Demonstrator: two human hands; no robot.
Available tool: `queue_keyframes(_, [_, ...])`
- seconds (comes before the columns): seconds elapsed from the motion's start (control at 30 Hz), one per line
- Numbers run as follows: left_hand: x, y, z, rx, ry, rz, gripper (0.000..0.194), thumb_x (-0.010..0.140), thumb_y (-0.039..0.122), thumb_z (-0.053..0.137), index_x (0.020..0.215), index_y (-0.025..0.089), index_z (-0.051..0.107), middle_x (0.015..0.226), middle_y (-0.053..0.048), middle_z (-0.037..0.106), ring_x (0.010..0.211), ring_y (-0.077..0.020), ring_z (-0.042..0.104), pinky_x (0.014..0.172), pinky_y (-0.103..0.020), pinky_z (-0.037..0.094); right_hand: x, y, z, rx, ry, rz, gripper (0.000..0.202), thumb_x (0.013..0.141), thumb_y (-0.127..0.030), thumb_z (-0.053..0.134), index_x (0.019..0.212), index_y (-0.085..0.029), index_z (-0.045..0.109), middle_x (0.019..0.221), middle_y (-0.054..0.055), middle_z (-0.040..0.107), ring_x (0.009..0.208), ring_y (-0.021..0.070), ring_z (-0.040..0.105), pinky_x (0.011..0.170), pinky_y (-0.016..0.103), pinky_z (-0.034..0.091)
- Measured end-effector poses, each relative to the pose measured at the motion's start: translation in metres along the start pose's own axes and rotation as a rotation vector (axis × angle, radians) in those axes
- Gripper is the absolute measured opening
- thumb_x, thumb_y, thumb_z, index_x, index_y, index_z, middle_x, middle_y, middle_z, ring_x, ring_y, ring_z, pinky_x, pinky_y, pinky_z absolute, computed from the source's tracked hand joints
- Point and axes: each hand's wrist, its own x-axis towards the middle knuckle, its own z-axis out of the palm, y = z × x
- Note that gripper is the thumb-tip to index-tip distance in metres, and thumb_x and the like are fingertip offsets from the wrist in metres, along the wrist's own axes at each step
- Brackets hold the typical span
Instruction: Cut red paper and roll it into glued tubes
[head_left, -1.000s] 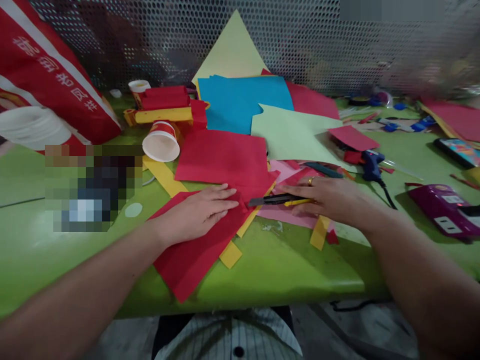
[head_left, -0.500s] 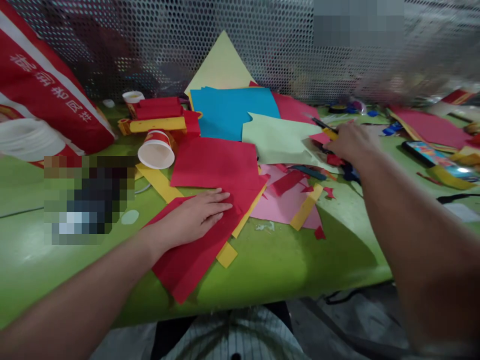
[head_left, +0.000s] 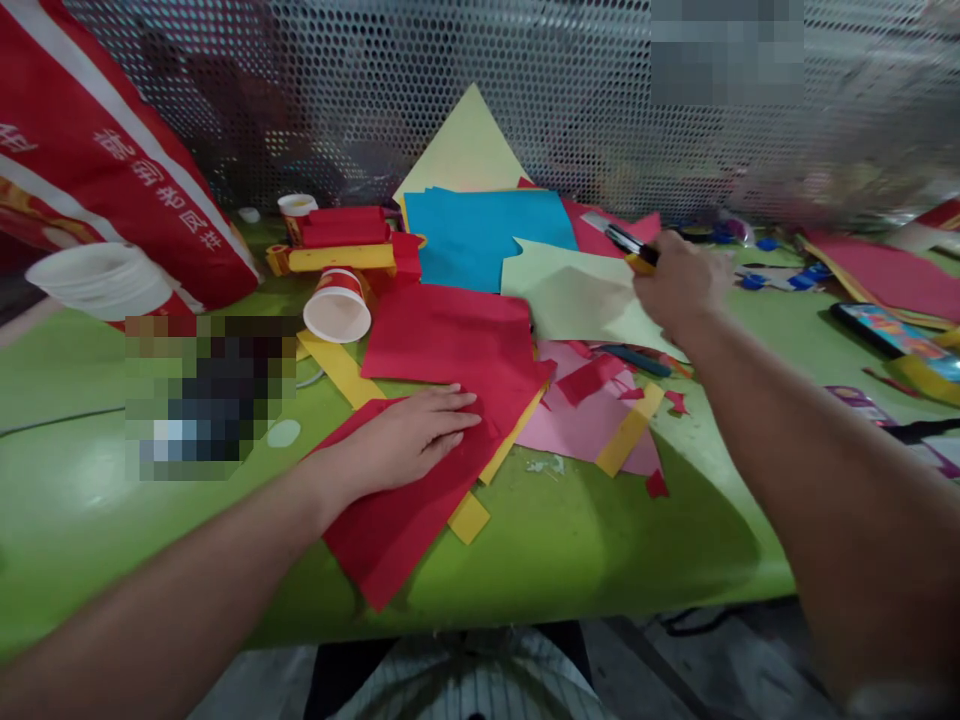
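Red paper (head_left: 382, 550) lies on the green table (head_left: 562, 570), under your left hand (head_left: 409, 435), whose fingers stretch flat, slightly parted, resting on it without a grip. Further right, near the pale green sheet (head_left: 566, 290), a cutter (head_left: 628, 241) sits in the curled fingers of your right hand (head_left: 684, 285).

Paper sheets (head_left: 450, 335) on table (head_left: 562, 560)

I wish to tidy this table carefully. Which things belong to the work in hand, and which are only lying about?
Seemingly in use:
red sheet under the left hand
cutter knife in the right hand

Apparently just lying about:
blue paper
tipped paper cup
red bag
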Motion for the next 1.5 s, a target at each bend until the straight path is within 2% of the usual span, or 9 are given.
queue_keyframes(0.1, [0.0,0.001,0.001,0.016,0.012,0.004,0.036,0.09,0.025,0.038,0.12,0.022,0.058,0.136,-0.005,0.05,0.129,-0.0183,0.039,0.105,-0.036,0.035,-0.02,-0.059,0.007,-0.061,0.1,-0.028,0.031,0.078,-0.031,0.048,0.104,-0.016,0.054,0.092,0.016,0.064,0.083,0.0296,0.058,0.064,0.035,0.038])
queue_keyframes(0.17, [-0.001,0.001,0.001,0.051,0.063,-0.004,0.035,0.09,0.024,0.04,0.12,0.021,0.058,0.137,-0.007,0.048,0.129,-0.0214,0.039,0.104,-0.039,0.036,-0.031,-0.09,0.019,-0.013,0.064,-0.214,0.025,0.074,-0.024,0.052,0.097,-0.017,0.057,0.088,0.009,0.065,0.078,0.0239,0.058,0.062,0.03,0.037])
queue_keyframes(0.33, [-0.004,0.004,-0.001,0.18,0.178,-0.009,0.027,0.085,0.028,0.051,0.105,0.018,0.066,0.115,-0.011,0.061,0.11,-0.0265,0.053,0.093,-0.044,0.044,-0.046,-0.123,0.049,0.199,-0.122,-0.577,0.013,0.069,-0.018,0.051,0.081,-0.018,0.055,0.078,0.003,0.064,0.065,0.0158,0.053,0.057,0.025,0.033])
queue_keyframes(0.5, [-0.004,0.005,-0.002,0.298,0.247,0.036,0.019,0.083,0.031,0.053,0.088,0.018,0.067,0.093,-0.008,0.062,0.09,-0.0231,0.056,0.081,-0.039,0.048,-0.051,-0.122,0.053,0.407,-0.28,-0.56,0.011,0.068,-0.018,0.049,0.078,-0.018,0.052,0.077,0.004,0.063,0.066,0.0146,0.052,0.06,0.025,0.036])
queue_keyframes(0.8, [-0.005,0.009,0.002,0.329,0.419,-0.089,0.028,0.077,0.036,0.059,0.096,0.016,0.057,0.125,-0.018,0.049,0.126,-0.0338,0.036,0.099,-0.05,0.034,-0.052,-0.119,0.051,0.496,-0.371,-0.576,0.01,0.066,-0.018,0.05,0.076,-0.017,0.052,0.075,0.003,0.061,0.065,0.0135,0.051,0.06,0.025,0.037])
queue_keyframes(0.87, [-0.004,0.01,0.002,0.305,0.384,-0.134,0.037,0.078,0.037,0.058,0.108,0.016,0.053,0.134,-0.019,0.042,0.13,-0.0319,0.032,0.101,-0.049,0.033,-0.053,-0.119,0.049,0.49,-0.394,-0.586,0.013,0.068,-0.019,0.051,0.08,-0.017,0.054,0.079,0.004,0.063,0.068,0.0141,0.053,0.062,0.025,0.038])
queue_keyframes(1.07, [0.001,0.007,0.001,0.284,-0.01,-0.264,0.058,0.09,0.049,0.031,0.138,0.016,0.031,0.148,-0.013,0.029,0.137,-0.0277,0.024,0.106,-0.058,0.018,-0.053,-0.113,0.045,0.353,-0.311,-0.586,0.017,0.076,-0.025,0.05,0.089,-0.016,0.057,0.085,0.007,0.065,0.07,0.0159,0.054,0.063,0.026,0.038])
queue_keyframes(1.33, [0.003,0.01,-0.001,0.382,-0.006,-0.467,0.078,0.085,0.062,0.028,0.141,0.008,0.026,0.149,-0.019,0.022,0.138,-0.0337,0.016,0.106,-0.061,0.014,-0.051,-0.107,0.043,0.133,-0.258,-0.486,0.017,0.077,-0.019,0.051,0.093,-0.016,0.057,0.092,0.009,0.065,0.077,0.0193,0.056,0.064,0.027,0.037])
queue_keyframes(1.5, [-0.001,0.011,-0.001,0.398,0.035,-0.224,0.056,0.091,0.043,0.035,0.141,0.017,0.029,0.151,-0.011,0.02,0.139,-0.0274,0.014,0.109,-0.054,0.012,-0.057,-0.098,0.01,0.013,-0.279,-0.439,0.021,0.076,-0.034,0.058,0.09,-0.018,0.057,0.088,0.008,0.064,0.077,0.0215,0.057,0.062,0.028,0.037])
